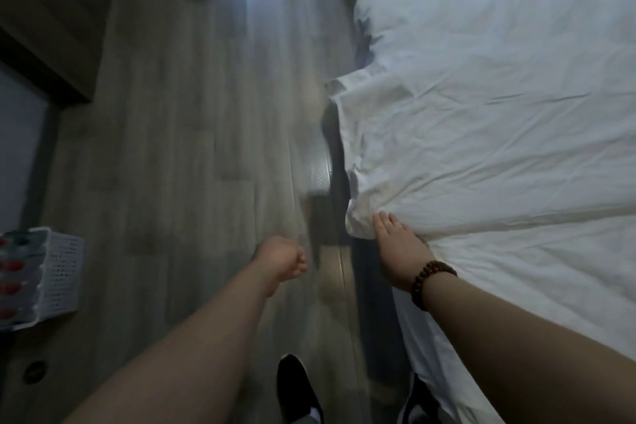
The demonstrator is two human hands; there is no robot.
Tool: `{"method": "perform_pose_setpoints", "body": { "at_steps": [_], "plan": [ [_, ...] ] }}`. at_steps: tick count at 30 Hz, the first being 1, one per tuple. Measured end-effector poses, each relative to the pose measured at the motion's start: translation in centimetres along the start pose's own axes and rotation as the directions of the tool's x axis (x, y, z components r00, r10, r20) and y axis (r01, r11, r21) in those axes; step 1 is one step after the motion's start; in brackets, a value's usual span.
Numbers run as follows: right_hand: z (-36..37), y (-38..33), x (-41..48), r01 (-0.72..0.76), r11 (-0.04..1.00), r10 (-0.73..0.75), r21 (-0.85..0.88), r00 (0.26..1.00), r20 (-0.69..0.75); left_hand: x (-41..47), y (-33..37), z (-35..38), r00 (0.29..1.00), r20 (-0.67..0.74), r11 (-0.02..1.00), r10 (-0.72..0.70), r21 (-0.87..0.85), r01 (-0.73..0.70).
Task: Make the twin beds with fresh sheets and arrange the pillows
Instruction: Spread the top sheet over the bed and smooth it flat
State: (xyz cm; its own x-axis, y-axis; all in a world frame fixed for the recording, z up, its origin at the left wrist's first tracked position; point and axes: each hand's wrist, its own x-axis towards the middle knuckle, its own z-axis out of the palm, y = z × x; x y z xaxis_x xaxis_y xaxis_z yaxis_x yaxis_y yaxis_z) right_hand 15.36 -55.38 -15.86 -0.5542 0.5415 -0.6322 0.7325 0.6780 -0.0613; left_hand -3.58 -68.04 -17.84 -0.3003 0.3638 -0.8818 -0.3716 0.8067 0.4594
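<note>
Pressing right hand [395, 237] on a bunched fold of white sheet [499, 134] at the floor-side edge of the bed [366, 272], fingers together, thumb hidden, grip impossible to tell. Holding left hand [282, 258] over the wooden floor [192, 148], fingers curled into a fist, empty. Standing in 2 dark shoes [296, 385].

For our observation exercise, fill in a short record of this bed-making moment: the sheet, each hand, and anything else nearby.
sheet: white, wrinkled, spread over the bed
right hand: rests on the sheet's bunched edge; grip unclear
left hand: curled in a fist above the floor, nothing visible in it
bracelet: dark beads on the right wrist
basket: white, on the floor at far left
</note>
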Motion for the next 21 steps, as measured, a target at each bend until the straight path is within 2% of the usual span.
{"method": "perform_pose_setpoints", "body": {
  "at_steps": [3,7,12,18,21],
  "plan": [
    [-3.8,-1.8,-2.5,-0.116,0.965,0.127,0.234,0.991,-0.030,-4.7,2.2,-4.0,1.000,-0.020,0.994,-0.024,0.105,0.026],
    [-10.3,-3.7,-3.8,-0.171,0.855,0.249,0.490,0.963,-0.099,-7.8,7.3,-6.6,0.999,-0.037,0.985,-0.016,0.169,0.022],
    [-17.0,-2.7,-1.8,-0.193,0.738,0.354,0.646,0.927,-0.127,-7.6,16.5,-5.5,0.999,-0.013,0.967,0.043,0.252,-0.038],
    [-24.3,1.2,5.7,-0.299,0.544,0.498,0.784,0.867,-0.014,-3.9,30.0,-3.9,0.992,0.050,0.942,0.118,0.309,-0.128],
    [-28.6,2.8,9.6,-0.300,0.488,0.534,0.820,0.845,-0.009,-2.2,36.4,-4.2,0.992,0.063,0.919,0.108,0.374,-0.124]
  ]
}}
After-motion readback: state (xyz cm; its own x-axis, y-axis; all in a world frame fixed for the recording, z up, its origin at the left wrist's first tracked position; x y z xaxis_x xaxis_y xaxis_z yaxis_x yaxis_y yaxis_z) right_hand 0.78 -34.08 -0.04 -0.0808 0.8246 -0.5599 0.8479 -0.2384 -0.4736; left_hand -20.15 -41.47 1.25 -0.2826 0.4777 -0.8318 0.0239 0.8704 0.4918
